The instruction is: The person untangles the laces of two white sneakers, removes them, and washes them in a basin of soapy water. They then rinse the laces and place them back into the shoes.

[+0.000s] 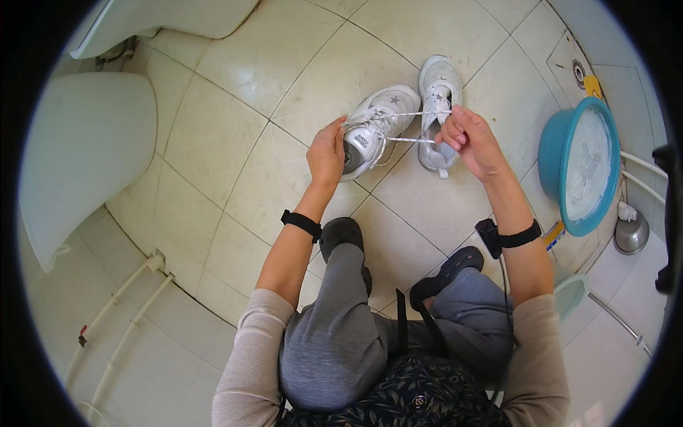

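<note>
Two white sneakers stand on the tiled floor before me. On the nearer left sneaker (395, 104), grey stars show on the toe and writing on the tongue. My left hand (328, 152) is at its heel and tongue side, fingers pinched at a lace end. From this sneaker, two strands of white shoelace (413, 140) run taut to the right, across the second sneaker (440, 88). My right hand (467, 133) grips them between its fingers, above that second sneaker's opening. The second sneaker's heel loop points towards me.
A teal basin (549, 155) with foamy water stands at right, near a floor drain (579, 73). A metal bowl (631, 235) and a pale green container (571, 296) are lower right. White ceramic fixtures (90, 139) stand at left, above wall pipes (125, 325).
</note>
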{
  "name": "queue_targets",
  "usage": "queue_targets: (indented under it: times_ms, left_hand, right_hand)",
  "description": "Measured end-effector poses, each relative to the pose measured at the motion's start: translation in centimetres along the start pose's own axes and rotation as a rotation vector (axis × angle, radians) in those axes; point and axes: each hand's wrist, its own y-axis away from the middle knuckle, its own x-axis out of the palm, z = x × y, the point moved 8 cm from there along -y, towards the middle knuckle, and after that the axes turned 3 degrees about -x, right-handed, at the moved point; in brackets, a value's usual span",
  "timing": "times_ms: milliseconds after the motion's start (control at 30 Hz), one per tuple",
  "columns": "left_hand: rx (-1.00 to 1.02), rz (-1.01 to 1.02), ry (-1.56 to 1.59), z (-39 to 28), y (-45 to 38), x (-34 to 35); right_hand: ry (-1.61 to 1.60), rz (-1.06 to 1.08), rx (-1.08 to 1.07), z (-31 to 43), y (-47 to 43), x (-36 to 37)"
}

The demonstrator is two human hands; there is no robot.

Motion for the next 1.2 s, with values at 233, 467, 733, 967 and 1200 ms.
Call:
queue_targets:
  times_ms: [233,467,733,967,1200]
  left_hand:
    - [0.006,0.009,-0.019,0.1,0.2,0.0]
    - [0.015,0.003,-0.021,-0.2,0.2,0.0]
    - [0.067,-0.028,-0.019,-0.2,0.4,-0.2]
    - [0.052,-0.061,-0.028,-0.3,0.6,-0.7]
    - [0.123,-0.071,-0.03,-1.1,0.5,-0.8]
  right_hand:
    - [1.25,-0.076,-0.188,0.9,1.2,-1.8]
    - [1.097,-0.402,-0.708,6.3,2.1,1.9]
    - [0.639,-0.225,-0.215,-0.3,-1.4,7.6]
    - [0.939,0.139,-0.168,-1.1,2.3,4.9]
    - [0.619,-0.125,-0.4,4.7,-2.3,7.3]
